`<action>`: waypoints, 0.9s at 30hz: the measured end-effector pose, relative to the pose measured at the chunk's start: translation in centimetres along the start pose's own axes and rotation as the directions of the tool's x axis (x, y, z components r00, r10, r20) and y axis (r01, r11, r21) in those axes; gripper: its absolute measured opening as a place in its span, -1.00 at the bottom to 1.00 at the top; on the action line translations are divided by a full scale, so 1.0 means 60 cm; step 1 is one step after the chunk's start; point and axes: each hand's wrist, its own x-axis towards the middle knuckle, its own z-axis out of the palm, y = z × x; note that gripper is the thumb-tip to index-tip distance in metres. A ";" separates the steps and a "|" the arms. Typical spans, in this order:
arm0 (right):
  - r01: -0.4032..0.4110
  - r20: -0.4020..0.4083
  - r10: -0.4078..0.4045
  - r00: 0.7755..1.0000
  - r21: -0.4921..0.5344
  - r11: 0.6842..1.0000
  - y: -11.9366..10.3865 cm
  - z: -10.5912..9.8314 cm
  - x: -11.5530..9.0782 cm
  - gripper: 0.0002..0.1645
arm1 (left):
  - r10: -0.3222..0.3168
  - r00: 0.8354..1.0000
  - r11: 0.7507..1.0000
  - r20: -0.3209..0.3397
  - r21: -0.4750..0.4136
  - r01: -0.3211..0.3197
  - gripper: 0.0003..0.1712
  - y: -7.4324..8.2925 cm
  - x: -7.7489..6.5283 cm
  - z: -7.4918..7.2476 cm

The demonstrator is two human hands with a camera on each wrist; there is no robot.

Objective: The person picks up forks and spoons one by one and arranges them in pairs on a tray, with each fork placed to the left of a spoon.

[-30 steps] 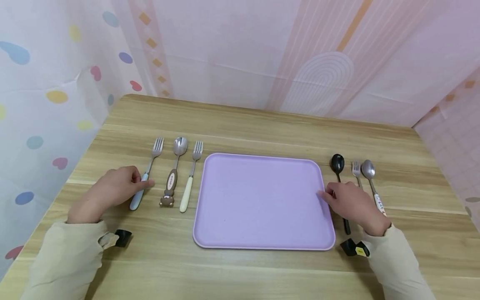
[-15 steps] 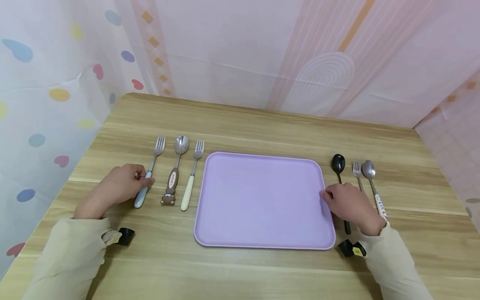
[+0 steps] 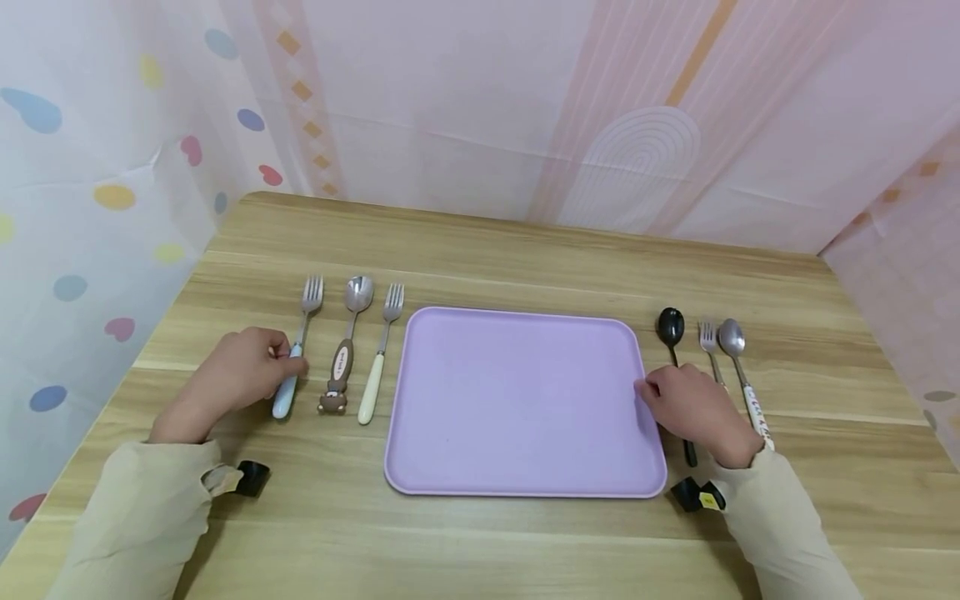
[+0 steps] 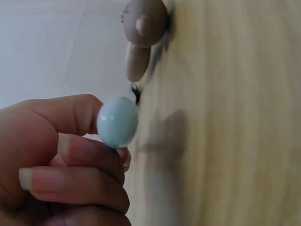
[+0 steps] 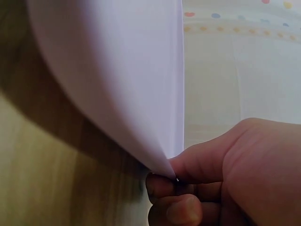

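My left hand (image 3: 243,371) pinches the light blue handle of a fork (image 3: 286,393) between thumb and fingers. In the left wrist view, the rounded handle end (image 4: 117,121) shows above the table, and the other fingers curl below it. To its right lie a brown bear-handled spoon (image 3: 340,367) and a cream-handled fork (image 3: 372,383). My right hand (image 3: 697,408) grips the right rim of a lilac tray (image 3: 517,400). The right wrist view shows the thumb on top of the tray's rim (image 5: 164,162) and curled fingers under it.
Right of the tray lie a black spoon (image 3: 671,327), partly under my right hand, a small fork (image 3: 708,337) and a spoon with a patterned white handle (image 3: 752,408). The wooden table (image 3: 480,550) ends at a patterned curtain (image 3: 450,108) behind and on both sides.
My left thumb and fingers have closed on the blue fork's handle, and its handle end has swung slightly right. The right hand stays at the tray's rim, and the tray has hardly moved.
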 end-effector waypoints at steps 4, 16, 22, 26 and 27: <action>-0.007 0.004 0.007 1.000 0.001 1.000 0.000 0.001 0.000 -0.52 | -0.001 1.000 1.000 -0.011 -0.010 0.001 -0.70 0.014 -0.004 -0.004; -0.001 0.000 0.001 1.000 0.007 1.000 -0.001 0.001 0.000 -0.51 | 0.022 0.999 0.996 -0.040 -0.083 -0.025 -0.72 0.090 -0.023 0.004; 0.006 -0.007 -0.006 1.000 0.007 1.000 -0.001 0.003 0.001 -0.51 | 0.038 0.999 0.988 -0.029 -0.152 -0.042 -0.73 0.121 -0.030 0.014; 0.003 -0.005 -0.003 1.000 0.007 1.000 -0.003 0.003 0.001 -0.51 | 0.059 0.998 0.980 0.006 -0.192 -0.056 -0.71 0.134 -0.032 0.025; 0.002 -0.002 -0.002 1.000 0.009 1.000 -0.004 0.003 0.001 -0.51 | 0.066 0.998 0.978 0.014 -0.197 -0.062 -0.70 0.137 -0.032 0.029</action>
